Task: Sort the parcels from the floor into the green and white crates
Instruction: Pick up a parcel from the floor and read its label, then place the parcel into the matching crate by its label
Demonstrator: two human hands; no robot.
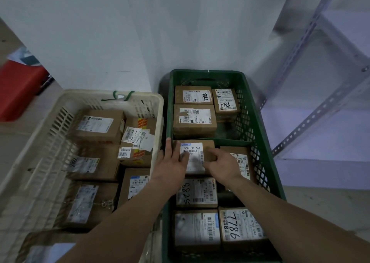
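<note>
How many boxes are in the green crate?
8 in the green crate: back-left box, back-right box, middle box, held box, its right neighbour, 5288 box, 7786 box, front-left box. Others may hide underneath.

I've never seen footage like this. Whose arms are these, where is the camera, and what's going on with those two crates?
There is no machine here. A person wears a camera on the head, looking down at their own arms. The left hand and right hand hold one brown parcel between them, over the middle of the green crate, which has labelled boxes inside. The white crate beside it, on the left, holds more. A metal shelf stands at right.
</note>
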